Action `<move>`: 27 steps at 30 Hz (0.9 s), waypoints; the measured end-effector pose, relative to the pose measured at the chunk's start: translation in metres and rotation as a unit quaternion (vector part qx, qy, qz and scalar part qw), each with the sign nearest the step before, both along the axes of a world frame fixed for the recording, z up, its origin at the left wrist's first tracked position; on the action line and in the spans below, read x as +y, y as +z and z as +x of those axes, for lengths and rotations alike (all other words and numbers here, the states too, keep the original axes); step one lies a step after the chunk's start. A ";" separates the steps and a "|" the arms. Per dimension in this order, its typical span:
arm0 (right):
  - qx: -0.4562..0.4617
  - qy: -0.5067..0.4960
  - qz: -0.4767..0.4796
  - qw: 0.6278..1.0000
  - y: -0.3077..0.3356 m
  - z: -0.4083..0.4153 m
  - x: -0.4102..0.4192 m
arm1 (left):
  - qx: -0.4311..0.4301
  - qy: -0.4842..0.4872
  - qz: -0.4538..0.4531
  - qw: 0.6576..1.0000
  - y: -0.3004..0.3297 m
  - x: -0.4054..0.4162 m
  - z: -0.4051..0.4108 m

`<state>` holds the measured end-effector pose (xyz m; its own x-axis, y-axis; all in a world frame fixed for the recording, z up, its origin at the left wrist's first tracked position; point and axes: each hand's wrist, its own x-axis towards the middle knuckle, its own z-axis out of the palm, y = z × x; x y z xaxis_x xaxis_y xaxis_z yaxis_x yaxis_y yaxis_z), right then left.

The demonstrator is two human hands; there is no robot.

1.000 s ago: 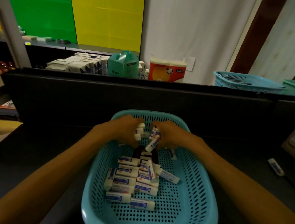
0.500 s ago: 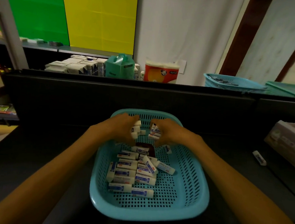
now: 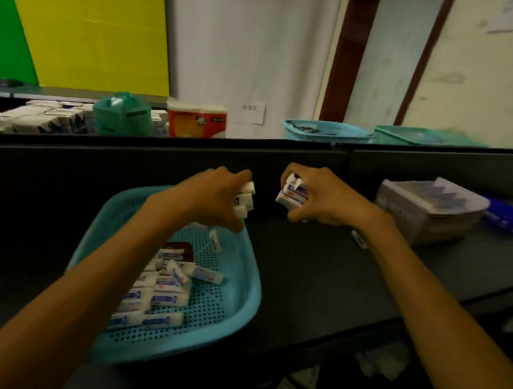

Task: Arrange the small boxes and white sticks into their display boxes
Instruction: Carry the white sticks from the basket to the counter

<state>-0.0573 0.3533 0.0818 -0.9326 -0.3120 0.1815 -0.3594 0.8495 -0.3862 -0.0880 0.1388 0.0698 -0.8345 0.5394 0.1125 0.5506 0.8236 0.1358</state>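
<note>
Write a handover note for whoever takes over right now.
Left hand: grips a stack of white sticks above the teal basket's far rim.
Right hand: grips a bundle of sticks over the dark counter, partway toward the display box at right.
Done: two handfuls lifted out.
Left: box both handfuls, then the loose sticks in the basket and one stray stick on the counter.

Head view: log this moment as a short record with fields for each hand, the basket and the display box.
left hand: grips a stack of white sticks, above the basket's far rim
right hand: grips several white sticks, over the dark counter
basket: blue, still holds a pile of sticks
display box: on the counter, right of both hands
</note>
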 end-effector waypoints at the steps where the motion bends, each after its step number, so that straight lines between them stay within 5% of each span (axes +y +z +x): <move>1: 0.006 -0.007 0.005 1.000 -0.001 0.006 0.019 | 0.001 -0.007 -0.003 1.000 0.003 0.019 0.003; 27: -0.121 -0.294 -0.001 0.948 -0.082 0.118 0.504 | -0.106 -0.263 0.024 0.959 -0.082 0.537 0.004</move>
<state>0.0604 0.8573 -0.0004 -0.9595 0.2754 -0.0596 0.2758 0.8749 -0.3981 -0.0842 0.6760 -0.0122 -0.4563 0.8898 0.0063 0.8437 0.4304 0.3209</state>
